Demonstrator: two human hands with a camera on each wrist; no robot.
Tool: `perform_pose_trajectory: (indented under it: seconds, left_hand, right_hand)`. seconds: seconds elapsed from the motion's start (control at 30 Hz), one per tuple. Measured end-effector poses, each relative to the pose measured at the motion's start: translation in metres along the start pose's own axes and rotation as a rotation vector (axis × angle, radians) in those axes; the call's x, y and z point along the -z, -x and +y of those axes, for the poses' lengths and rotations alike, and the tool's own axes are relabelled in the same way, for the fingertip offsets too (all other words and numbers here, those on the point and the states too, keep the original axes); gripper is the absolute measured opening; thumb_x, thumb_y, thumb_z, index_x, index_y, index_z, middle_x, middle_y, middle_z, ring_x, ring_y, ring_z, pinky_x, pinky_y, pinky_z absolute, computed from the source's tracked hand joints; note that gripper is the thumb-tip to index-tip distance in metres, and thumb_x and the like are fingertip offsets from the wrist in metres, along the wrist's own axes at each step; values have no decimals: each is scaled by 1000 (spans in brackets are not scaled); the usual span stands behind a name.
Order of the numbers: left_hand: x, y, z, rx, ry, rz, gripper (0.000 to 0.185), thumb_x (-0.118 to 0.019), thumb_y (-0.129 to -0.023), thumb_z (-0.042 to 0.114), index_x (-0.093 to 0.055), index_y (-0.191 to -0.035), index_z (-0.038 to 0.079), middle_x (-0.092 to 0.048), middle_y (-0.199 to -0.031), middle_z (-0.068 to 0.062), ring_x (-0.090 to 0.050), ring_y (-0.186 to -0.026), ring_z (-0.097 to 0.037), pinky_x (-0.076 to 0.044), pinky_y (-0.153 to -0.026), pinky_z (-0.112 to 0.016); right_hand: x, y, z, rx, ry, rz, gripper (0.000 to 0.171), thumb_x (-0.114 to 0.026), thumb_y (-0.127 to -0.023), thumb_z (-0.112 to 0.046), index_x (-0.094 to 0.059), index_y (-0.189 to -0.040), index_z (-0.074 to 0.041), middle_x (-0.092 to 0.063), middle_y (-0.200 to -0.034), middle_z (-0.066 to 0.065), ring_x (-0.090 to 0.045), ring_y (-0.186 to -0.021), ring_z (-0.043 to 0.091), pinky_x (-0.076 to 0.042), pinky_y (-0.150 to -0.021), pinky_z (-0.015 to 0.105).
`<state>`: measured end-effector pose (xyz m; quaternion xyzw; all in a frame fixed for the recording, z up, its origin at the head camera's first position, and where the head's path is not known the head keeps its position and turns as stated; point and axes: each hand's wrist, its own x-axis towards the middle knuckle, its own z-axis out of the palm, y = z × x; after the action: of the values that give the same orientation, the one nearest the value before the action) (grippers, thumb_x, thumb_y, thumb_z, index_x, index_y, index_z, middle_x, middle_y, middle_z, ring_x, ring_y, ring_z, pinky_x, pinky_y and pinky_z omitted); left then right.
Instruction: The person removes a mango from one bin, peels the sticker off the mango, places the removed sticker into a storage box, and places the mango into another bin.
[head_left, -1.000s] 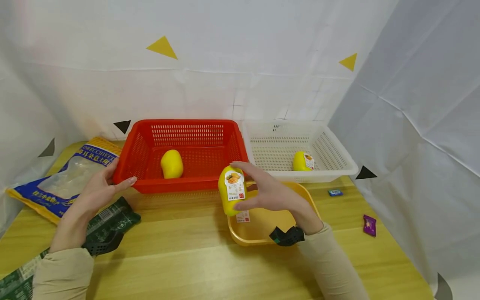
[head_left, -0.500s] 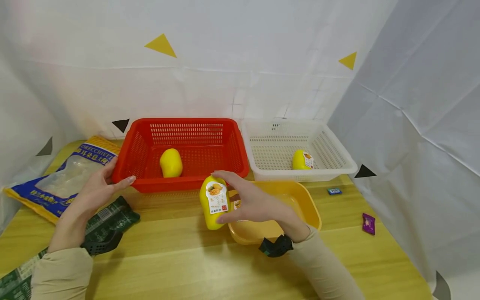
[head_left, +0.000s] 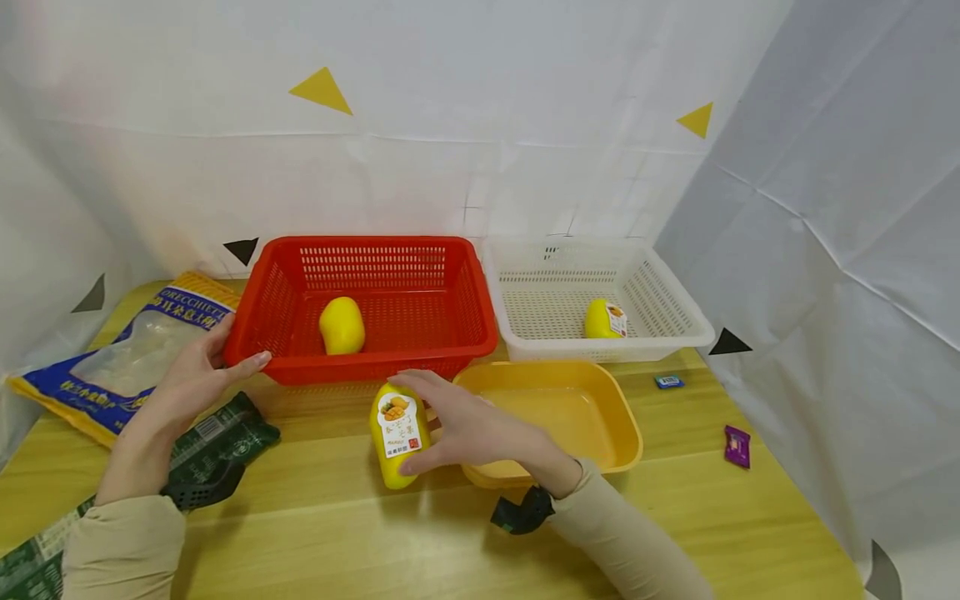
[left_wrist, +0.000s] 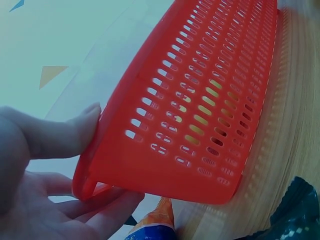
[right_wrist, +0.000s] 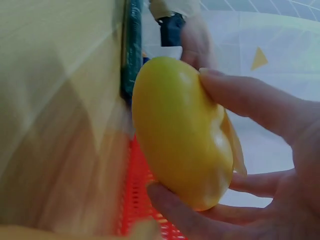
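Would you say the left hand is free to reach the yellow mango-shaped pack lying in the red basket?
Probably not as things stand: the left hand grips the red perforated plastic basket at its near left corner. The yellow mango-shaped pack lies uncovered inside, so letting go would free the way.

Beige long sleeves (head_left: pixel 123 542) — black wrist-worn cameras (head_left: pixel 521 512) — bare hands
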<state>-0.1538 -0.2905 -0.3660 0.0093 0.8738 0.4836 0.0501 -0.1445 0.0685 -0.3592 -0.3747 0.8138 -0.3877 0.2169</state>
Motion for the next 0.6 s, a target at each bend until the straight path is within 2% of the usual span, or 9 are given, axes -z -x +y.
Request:
perform_pose_trajectory:
  seconds: [0.07,0.2,0.3,0.43,0.6]
  left_hand:
    - [0,0,-1,-3,4,0,90,-60,-100,35,1,-162,14,-33,-156,-29,-41,-135,-49,-50,-81,-10]
    - [1,0,-2,-5,14,-4,90,-61,-100,36,2,-162,15,-33,-156,-28,-41,-135,-48,-50,-82,-9]
    - [1,0,-3,-10,15,1,90,-61,-100,35,1,-162,15,-34,-156,-28,-41,-135,-48,-48,-80,-7]
    - [1,-1,-4,-28,20,9,89,-61,-100,34,-1,-162,14,-35,-155,-29,-42,-134,-48,-47,-79,-5]
    - [0,0,-4,-49,28,10,88,-61,-100,33,-1,-162,12,-35,-154,-29,-43,-133,-47,-48,-79,-5]
  right_hand:
    - [-5,-2,0,-13,64,-3,99,-87,-79,-29,-29,-157,-13,-30,-159,3,-51,-119,12,-51,-94,20]
    - [-13,-7,0,-35,214,-9,99,-86,-79,-37,-29,-157,-17,-30,-161,5,-48,-130,17,-47,-105,29]
    - [-17,-10,-1,-53,274,-18,98,-85,-79,-38,-29,-157,-18,-30,-160,4,-44,-136,19,-40,-113,35]
    - [-23,-14,-4,-92,315,-35,98,-86,-79,-36,-29,-158,-21,-29,-161,5,-47,-135,21,-42,-111,34]
    - [-32,-19,-5,-137,365,-55,98,-85,-80,-38,-28,-158,-25,-25,-162,7,-54,-129,31,-48,-104,42]
